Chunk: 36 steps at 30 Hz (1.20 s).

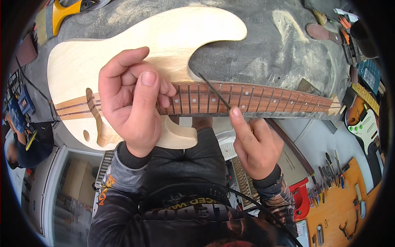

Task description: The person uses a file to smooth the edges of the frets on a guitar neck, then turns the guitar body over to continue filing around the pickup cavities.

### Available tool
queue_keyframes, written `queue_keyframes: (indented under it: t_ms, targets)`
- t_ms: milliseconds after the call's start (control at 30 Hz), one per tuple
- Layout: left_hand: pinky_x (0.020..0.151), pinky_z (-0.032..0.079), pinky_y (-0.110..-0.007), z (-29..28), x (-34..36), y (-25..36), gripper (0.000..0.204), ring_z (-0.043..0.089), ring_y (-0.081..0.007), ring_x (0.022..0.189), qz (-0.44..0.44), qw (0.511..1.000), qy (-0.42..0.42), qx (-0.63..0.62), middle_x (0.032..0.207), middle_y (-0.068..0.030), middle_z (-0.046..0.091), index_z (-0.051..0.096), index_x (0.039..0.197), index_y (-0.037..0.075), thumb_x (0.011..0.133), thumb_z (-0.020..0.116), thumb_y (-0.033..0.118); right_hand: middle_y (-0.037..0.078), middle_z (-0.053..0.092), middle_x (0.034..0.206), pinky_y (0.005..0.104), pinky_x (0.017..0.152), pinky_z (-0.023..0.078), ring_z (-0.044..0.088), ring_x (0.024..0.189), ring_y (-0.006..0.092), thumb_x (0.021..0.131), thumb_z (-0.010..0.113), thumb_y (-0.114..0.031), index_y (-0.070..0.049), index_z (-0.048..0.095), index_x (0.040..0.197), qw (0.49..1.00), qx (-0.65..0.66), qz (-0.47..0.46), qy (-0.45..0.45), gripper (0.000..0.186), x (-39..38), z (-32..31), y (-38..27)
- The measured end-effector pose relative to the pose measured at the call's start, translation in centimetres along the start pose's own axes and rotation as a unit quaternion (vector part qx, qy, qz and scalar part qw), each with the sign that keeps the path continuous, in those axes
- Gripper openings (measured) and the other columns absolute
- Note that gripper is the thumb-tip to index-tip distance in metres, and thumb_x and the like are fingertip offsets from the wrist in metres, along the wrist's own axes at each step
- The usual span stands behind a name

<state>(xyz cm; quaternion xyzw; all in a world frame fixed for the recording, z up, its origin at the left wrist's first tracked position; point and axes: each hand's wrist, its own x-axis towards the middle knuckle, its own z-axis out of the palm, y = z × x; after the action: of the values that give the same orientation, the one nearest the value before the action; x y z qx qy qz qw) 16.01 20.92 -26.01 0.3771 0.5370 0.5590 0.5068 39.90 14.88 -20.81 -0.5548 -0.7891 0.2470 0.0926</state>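
An unfinished pale wooden guitar body (135,39) with a reddish-brown fretted neck (255,99) lies across a dusty grey workbench (271,45). My left hand (131,103) rests on the neck where it joins the body, fingers curled over the frets and thumb up. My right hand (255,144) pinches a thin dark metal file (214,91), which lies slanted across the frets near the middle of the neck.
Sawdust covers the bench. A finished guitar body (364,123) stands at the right. An orange board (337,197) with several hand tools is at the lower right, beside a red object (299,196). A yellow tool (61,12) lies at top left. Another person (24,140) is at the left.
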Motion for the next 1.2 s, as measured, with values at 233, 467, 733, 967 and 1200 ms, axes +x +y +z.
queue_keyframes:
  t_ms: [233,467,733,967,1200]
  targets:
    - [0.055,0.045,-0.024,0.0,-0.1,-0.1,0.035,0.055,-0.0129,0.067,0.001,1.0,-0.002,0.0,0.084,-0.0093,0.061,0.051,0.139,-0.006,0.108,0.057,0.007,0.007,0.047,0.074,0.0306,0.058,0.045,0.056,0.063,0.0219,0.087,0.07,0.008,-0.008,0.068,0.146,0.95,0.274,0.148,-0.012,0.062,-1.4,-0.1,-0.3]
    - [0.055,0.045,-0.025,0.0,0.0,-0.2,0.035,0.055,-0.0123,0.066,0.015,1.0,-0.013,-0.009,0.084,-0.009,0.061,0.052,0.14,-0.006,0.108,0.057,0.007,0.006,0.048,0.074,0.0335,0.054,0.045,0.054,0.059,0.0205,0.082,0.072,0.009,-0.011,0.068,0.148,0.985,0.145,0.09,-0.021,0.069,-0.1,0.0,-0.3]
    - [0.055,0.045,-0.025,0.0,0.0,-0.1,0.036,0.056,-0.0128,0.066,0.004,1.0,-0.005,-0.011,0.084,-0.0093,0.061,0.051,0.14,-0.006,0.107,0.057,0.007,0.004,0.048,0.073,0.034,0.052,0.043,0.053,0.057,0.0201,0.078,0.073,0.01,-0.012,0.07,0.146,0.975,0.196,0.102,0.006,0.072,-0.6,0.1,-0.1]
    - [0.055,0.045,-0.025,0.1,0.0,0.0,0.035,0.055,-0.0131,0.066,0.01,1.0,-0.013,-0.013,0.084,-0.0094,0.061,0.051,0.14,-0.007,0.108,0.057,0.007,0.004,0.047,0.073,0.034,0.051,0.043,0.052,0.057,0.0206,0.078,0.073,0.01,-0.012,0.07,0.146,0.989,0.124,0.076,-0.008,0.071,0.1,0.0,-0.5]
    - [0.055,0.045,-0.024,-0.2,-0.1,-0.4,0.035,0.056,-0.0135,0.067,0.012,1.0,-0.007,-0.008,0.084,-0.0098,0.06,0.051,0.14,-0.007,0.108,0.056,0.007,0.005,0.047,0.073,0.0331,0.052,0.043,0.052,0.057,0.0206,0.08,0.072,0.01,-0.011,0.07,0.146,0.997,0.078,0.006,-0.003,0.07,0.5,0.1,0.0]
